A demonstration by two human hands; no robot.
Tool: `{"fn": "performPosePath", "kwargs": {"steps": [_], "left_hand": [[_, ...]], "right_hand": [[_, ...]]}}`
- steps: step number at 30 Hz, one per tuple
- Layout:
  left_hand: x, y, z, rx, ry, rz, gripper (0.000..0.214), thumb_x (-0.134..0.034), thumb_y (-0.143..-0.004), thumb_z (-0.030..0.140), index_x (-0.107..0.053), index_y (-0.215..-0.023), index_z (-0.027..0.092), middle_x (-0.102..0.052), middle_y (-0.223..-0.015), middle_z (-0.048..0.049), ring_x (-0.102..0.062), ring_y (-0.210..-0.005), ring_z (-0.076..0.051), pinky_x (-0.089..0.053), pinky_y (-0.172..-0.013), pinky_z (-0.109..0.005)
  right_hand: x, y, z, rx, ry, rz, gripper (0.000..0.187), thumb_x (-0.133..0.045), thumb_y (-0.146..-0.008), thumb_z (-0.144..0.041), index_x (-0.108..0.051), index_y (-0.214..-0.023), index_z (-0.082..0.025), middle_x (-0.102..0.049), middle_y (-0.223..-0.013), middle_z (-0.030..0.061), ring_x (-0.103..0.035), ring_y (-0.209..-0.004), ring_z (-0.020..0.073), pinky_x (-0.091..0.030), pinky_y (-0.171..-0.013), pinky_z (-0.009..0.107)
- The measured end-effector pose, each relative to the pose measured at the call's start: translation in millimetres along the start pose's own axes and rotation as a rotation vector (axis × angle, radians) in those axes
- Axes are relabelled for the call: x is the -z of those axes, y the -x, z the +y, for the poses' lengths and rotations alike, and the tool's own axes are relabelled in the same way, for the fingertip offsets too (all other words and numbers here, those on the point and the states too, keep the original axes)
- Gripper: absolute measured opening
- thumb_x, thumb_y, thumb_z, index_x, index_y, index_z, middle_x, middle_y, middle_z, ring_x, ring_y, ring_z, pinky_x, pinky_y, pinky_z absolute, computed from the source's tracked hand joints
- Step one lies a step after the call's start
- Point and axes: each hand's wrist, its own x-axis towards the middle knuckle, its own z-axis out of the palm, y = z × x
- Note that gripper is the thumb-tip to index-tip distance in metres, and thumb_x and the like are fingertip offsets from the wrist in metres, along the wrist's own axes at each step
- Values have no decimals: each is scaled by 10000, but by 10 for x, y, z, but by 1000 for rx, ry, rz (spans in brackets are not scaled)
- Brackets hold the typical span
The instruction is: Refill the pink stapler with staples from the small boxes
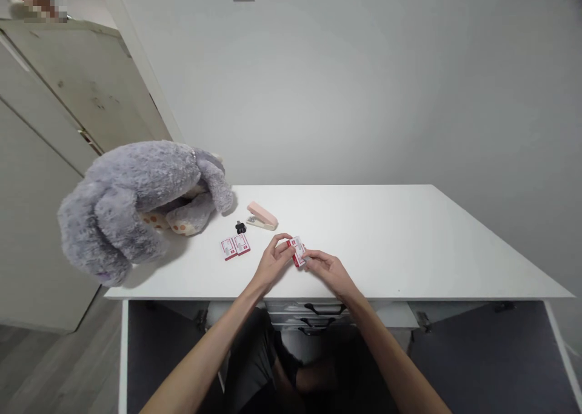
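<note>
Between my two hands, just above the white table, is a small red-and-white box (297,250). My left hand (273,262) grips its left side with thumb and fingers. My right hand (328,271) pinches at its lower right edge, the fingertips closed there; whether something small is also between them is too fine to make out. Left of my left hand, two similar red-and-white boxes (235,246) lie side by side on the table. Behind them are a small black clip-like object (240,227) and a pink stapler (262,215), its upper arm raised.
A large grey-purple plush toy (136,190) slumps over the table's left end. The white table (386,238) runs along a grey wall (327,86). Drawers with black handles (325,309) sit below the front edge, above my legs. A pale cabinet stands at far left.
</note>
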Motion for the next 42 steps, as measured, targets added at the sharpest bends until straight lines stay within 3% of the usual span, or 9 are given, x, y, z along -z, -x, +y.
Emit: {"fn": "performPosePath", "kwargs": {"steps": [5, 11, 15, 19, 24, 31, 35, 38, 42], "left_hand": [[31, -71, -127, -60, 33, 200, 465, -819, -883, 560, -567, -1120, 250, -710, -941, 11, -731, -920, -161, -551, -928, -307], [45, -109, -196, -130, -86, 308, 388, -778, -910, 562, -645, -1017, 213, -709, -1006, -26, -711, -1002, -173, -549, -991, -315], [5, -78, -173, -123, -153, 248, 399, -814, -881, 537, -654, -1031, 204, -731, -1081, -46, -715, -1006, -187, -569, -964, -318], [-11, -53, -174, -96, -162, 177, 482, -864, -830, 533, -592, -1066, 214, -724, -1144, -61, -731, -992, -196, -603, -895, -321], [12, -42, -197, -45, -47, 92, 575, -895, -817, 488, -504, -1153, 234, -705, -1200, -63, -749, -1007, -174, -605, -976, -351], [48, -54, -243, -64, -28, 111, 582, -878, -852, 475, -491, -1220, 245, -692, -1225, -74, -734, -1140, -216, -597, -1062, -427], [49, -61, -271, -56, 15, 117, 590, -869, -866, 473, -485, -1255, 252, -682, -1260, -84, -737, -1151, -236, -598, -1081, -491], [50, -66, -280, -50, 34, 128, 583, -863, -871, 481, -495, -1259, 247, -671, -1288, -93, -731, -1171, -246, -598, -1083, -503], [64, -77, -292, -62, 1, 118, 584, -847, -884, 496, -521, -1290, 229, -667, -1312, -115, -710, -1222, -260, -580, -1107, -495]], "right_hand": [[-4, -6, 7, 61, -3, 45, 430, -792, -861, -653, -814, -1050, -267, -729, -1433, 103, -707, -1254, 310, -566, -1080, 472], [34, -18, 142, 54, -17, 201, 406, -775, -887, -616, -791, -1083, -261, -723, -1430, 109, -667, -1331, 318, -531, -1137, 489], [45, -27, 194, 73, -50, 246, 411, -784, -892, -587, -777, -1128, -251, -697, -1462, 117, -628, -1386, 315, -478, -1203, 499], [40, -40, 222, 122, 13, 223, 389, -798, -890, -562, -787, -1130, -256, -632, -1522, 128, -598, -1417, 315, -500, -1187, 486], [1, -68, 284, 154, 135, 251, 363, -821, -879, -529, -805, -1125, -262, -651, -1450, 136, -585, -1417, 310, -485, -1204, 485], [-46, -74, 298, 152, 84, 339, 446, -807, -883, -549, -769, -1169, -209, -714, -1311, 144, -673, -1266, 298, -570, -1110, 464], [-35, -66, 268, 120, 82, 350, 536, -812, -872, -570, -764, -1260, -203, -696, -1391, 158, -660, -1298, 324, -592, -1089, 472], [-29, -61, 254, 91, 37, 341, 614, -700, -951, -628, -703, -1415, -225, -695, -1431, 138, -678, -1279, 321, -635, -1030, 472], [-37, -56, 247, 44, -8, 331, 708, -600, -1001, -680, -596, -1546, -228, -764, -1295, 121, -778, -1051, 293, -684, -898, 473]]}}
